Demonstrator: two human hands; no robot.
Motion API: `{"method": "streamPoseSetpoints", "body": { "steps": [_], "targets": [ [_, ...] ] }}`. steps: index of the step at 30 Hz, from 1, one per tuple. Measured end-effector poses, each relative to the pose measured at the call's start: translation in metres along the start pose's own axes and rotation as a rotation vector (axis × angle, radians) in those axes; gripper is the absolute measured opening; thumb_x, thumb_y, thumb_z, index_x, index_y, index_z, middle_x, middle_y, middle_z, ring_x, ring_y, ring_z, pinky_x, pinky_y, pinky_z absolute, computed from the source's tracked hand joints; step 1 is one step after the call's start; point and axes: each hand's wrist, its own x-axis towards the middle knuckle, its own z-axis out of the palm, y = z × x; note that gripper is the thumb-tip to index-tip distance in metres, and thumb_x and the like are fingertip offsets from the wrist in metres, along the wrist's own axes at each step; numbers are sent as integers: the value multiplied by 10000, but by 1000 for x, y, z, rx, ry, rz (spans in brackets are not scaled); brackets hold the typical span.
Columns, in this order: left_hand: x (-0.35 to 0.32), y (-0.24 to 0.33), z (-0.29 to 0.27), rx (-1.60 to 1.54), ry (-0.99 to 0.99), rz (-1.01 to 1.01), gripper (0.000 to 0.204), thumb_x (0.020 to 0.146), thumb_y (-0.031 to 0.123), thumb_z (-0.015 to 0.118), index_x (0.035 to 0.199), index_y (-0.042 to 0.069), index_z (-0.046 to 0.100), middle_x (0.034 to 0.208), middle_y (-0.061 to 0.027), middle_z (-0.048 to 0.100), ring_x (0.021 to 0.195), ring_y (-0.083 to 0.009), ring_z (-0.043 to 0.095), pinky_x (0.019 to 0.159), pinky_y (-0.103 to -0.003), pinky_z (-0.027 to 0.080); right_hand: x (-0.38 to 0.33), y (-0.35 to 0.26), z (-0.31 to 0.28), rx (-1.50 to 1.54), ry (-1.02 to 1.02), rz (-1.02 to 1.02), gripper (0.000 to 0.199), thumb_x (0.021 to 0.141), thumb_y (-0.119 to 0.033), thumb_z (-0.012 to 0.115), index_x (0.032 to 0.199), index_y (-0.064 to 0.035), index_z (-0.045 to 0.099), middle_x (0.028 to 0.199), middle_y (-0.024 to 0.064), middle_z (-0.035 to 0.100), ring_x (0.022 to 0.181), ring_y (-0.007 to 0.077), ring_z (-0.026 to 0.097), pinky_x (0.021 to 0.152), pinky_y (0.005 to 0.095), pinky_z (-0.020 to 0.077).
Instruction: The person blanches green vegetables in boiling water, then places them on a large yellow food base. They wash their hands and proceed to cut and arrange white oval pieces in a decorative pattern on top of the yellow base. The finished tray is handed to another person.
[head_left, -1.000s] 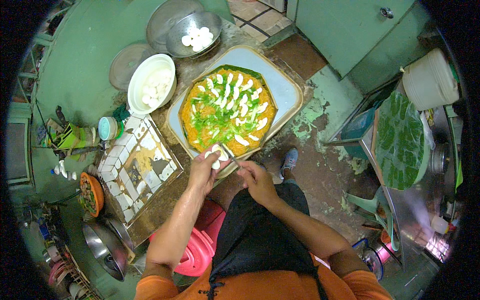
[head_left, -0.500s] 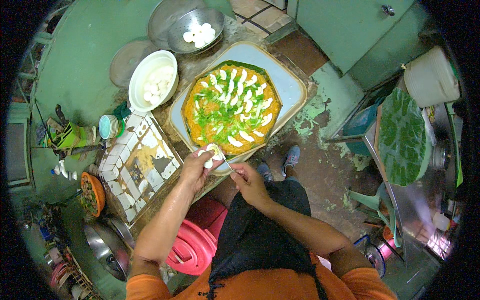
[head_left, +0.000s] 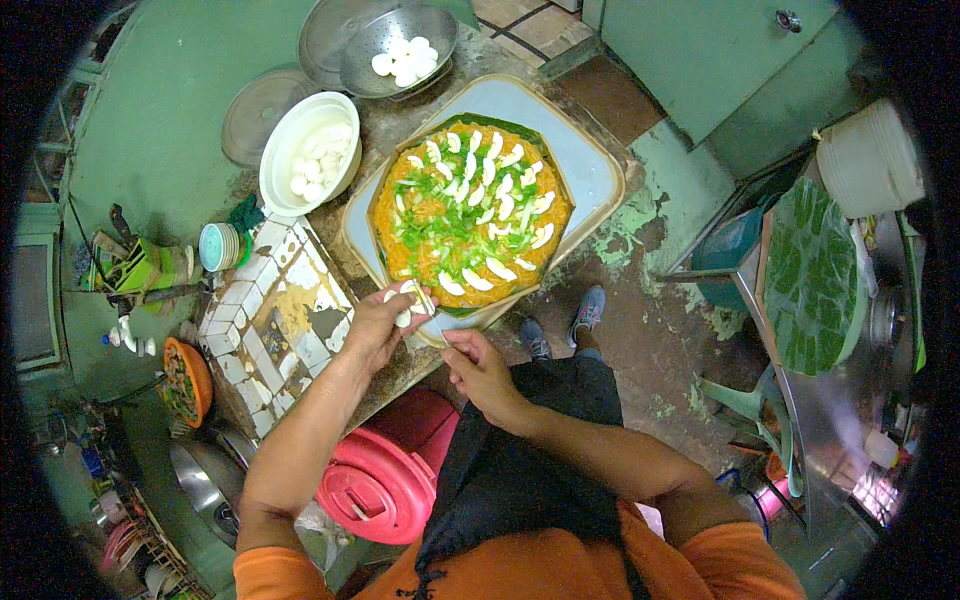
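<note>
My left hand point(head_left: 374, 328) is closed around cut pieces of boiled egg point(head_left: 404, 318), white with some yolk showing, over the near edge of the tray. Just to its right, my right hand point(head_left: 480, 374) pinches a thin, small knife point(head_left: 446, 339), mostly hidden by the fingers; its tip sits a little apart from the egg. Beyond both hands lies a wide round dish of orange noodles point(head_left: 412, 248), lined with green leaf. Chopped green leaves cover its middle, and egg wedges point(head_left: 476, 280) are spread over the far, right and near parts. The dish rests on a pale blue tray point(head_left: 592, 165).
A white basin point(head_left: 268, 180) of peeled eggs in water stands left of the tray. Behind it, a metal colander point(head_left: 372, 72) holds more eggs. A broken-tile counter point(head_left: 240, 345) lies left; a red lidded bin point(head_left: 375, 490) is below. Banana leaves point(head_left: 810, 280) lie on a right-hand table.
My right hand and the knife have drawn back slightly from the egg. My left hand has moved a little to the left, still holding the pieces. The whole view has shifted slightly.
</note>
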Motion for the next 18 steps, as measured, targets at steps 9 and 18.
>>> {"method": "streamPoseSetpoints", "body": {
  "steps": [9,18],
  "targets": [
    [3,15,-5,147,97,64,279,903,23,545,1176,-32,564,1055,-109,626,873,-179,635,772,-296,579,24,-14,25,385,22,94,226,954,-173,527,1157,-74,528,951,93,620,662,115,552,526,245,451],
    [0,-18,73,-453,-75,64,305,906,6,510,1203,-62,495,1120,-196,601,1068,-316,612,892,-373,553,9,-83,-83,-647,-15,-358,242,925,-152,570,1146,-57,588,883,61,624,739,135,552,672,283,467]
  ]
}}
